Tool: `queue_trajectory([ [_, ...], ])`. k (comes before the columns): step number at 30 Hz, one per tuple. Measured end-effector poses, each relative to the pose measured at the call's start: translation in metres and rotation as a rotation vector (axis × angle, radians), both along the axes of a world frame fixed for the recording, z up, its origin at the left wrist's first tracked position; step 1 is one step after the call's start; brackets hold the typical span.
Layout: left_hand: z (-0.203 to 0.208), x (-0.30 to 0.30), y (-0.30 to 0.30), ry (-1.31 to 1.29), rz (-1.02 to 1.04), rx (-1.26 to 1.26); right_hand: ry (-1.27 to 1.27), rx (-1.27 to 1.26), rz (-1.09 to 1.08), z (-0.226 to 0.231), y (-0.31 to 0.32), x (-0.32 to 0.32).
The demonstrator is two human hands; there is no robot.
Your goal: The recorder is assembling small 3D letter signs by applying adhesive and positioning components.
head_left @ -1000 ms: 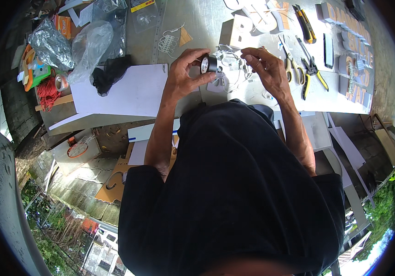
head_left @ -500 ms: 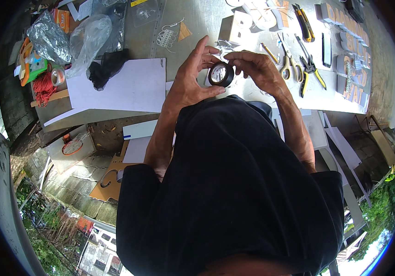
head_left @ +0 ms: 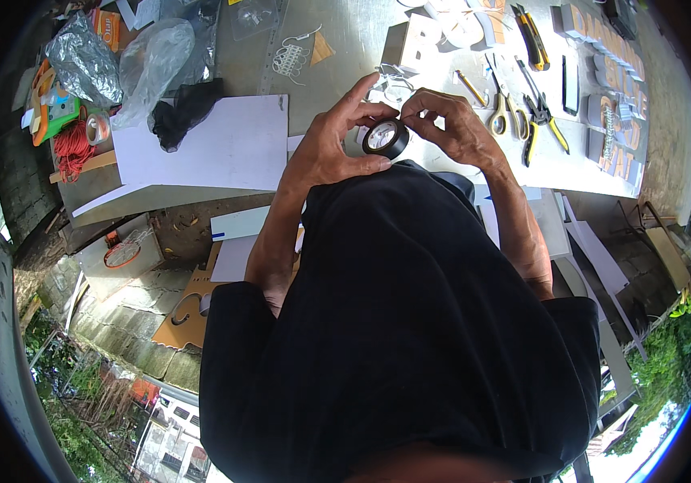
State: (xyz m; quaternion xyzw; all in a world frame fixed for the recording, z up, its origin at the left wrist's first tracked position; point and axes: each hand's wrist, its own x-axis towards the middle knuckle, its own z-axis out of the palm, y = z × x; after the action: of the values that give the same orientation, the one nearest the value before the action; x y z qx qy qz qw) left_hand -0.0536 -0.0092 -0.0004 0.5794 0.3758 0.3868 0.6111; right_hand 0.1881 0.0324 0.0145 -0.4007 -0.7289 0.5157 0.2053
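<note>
And here's one roll of black tape (head_left: pixel 395 148), held over the table (head_left: pixel 345 48) by the middle of its near edge; left hand (head_left: pixel 331 153) gripping it, thumb and fingers curled round, forefinger raised; right hand's (head_left: pixel 462 133) thumb and fingertips closed together at its rim, anything between them too small to tell; rightward, one scissors (head_left: pixel 506 94), one pliers (head_left: pixel 539 115); near edge, left, one white sheet (head_left: pixel 217 157), a grey gap separating it from one white wire coil (head_left: pixel 289 63).

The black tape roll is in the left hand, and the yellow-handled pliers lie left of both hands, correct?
Not quite: in the head view, the yellow-handled pliers lie to the right of both the left hand and right hand. The black tape roll is indeed in the left hand.
</note>
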Motion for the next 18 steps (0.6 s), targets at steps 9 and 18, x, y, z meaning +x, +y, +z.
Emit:
queue_trajectory([
  [9,0.008,-0.007,-0.009,0.333,-0.049,-0.066,-0.029,-0.054,0.135,0.013,-0.001,0.009],
  [18,0.015,-0.004,-0.012,0.346,-0.221,-0.233,-0.011,-0.262,0.180,0.015,0.000,0.007],
])
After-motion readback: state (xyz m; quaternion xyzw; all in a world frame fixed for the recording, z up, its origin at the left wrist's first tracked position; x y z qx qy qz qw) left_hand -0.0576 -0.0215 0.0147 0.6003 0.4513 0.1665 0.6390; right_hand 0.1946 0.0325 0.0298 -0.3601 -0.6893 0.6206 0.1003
